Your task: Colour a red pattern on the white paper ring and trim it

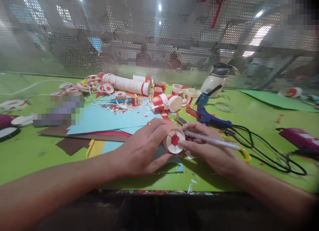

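Observation:
My left hand is closed round a small paper cup lying on its side, its white base with a red centre facing me. A ring shows on one finger. My right hand pinches a white pen and its fingertips touch the cup's base. Both hands rest on the green table near its front edge, over sheets of coloured paper.
Several red-and-white paper cups and a long stack of them lie behind. A blue glue gun with black cable, yellow-handled scissors, a white bottle and a purple object sit right. A perforated screen closes the back.

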Motion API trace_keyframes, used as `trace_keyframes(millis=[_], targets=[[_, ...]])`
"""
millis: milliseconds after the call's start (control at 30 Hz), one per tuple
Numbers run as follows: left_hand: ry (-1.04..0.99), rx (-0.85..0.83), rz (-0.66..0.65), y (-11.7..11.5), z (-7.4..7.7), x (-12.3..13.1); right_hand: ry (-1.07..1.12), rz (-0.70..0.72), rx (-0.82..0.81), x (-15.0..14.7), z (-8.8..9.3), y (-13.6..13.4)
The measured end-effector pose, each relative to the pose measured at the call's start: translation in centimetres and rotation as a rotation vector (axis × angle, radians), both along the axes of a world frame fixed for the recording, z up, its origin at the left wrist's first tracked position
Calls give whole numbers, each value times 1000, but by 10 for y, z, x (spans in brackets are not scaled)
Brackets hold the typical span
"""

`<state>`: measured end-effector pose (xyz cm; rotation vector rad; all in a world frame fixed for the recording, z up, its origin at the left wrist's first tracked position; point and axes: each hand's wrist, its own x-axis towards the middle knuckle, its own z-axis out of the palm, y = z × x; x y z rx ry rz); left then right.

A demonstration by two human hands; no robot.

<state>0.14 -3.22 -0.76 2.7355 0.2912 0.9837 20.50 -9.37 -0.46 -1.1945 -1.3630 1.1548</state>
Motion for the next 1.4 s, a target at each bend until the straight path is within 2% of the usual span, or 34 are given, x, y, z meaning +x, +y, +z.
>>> trace_keyframes(millis=[267, 467, 667, 933, 1067, 1233, 1300, 1400], targets=[[141, -173, -125, 5, 2, -5, -51, -24, 49, 5, 1, -1], [184, -280, -129, 12, 3, -6, -84, -4, -13, 5, 3, -1], [161, -179, -197, 16, 2, -6, -167, -1, 24, 5, 3, -3], [117, -43, -45, 9, -3, -2, -3, -16, -90, 5, -3, -1], [99, -48, -7, 4, -2, -1, 22, 48, -79, 6, -5, -2], [162, -163, -28, 6, 2, -5, -76, 85, -87, 4, -2, -6], [187, -239, -27, 9, 3, -8, -93, 33, -82, 4, -3, -7], [202, -387, -18, 15, 6, -11, -10, -99, -18, 8, -7, -7]])
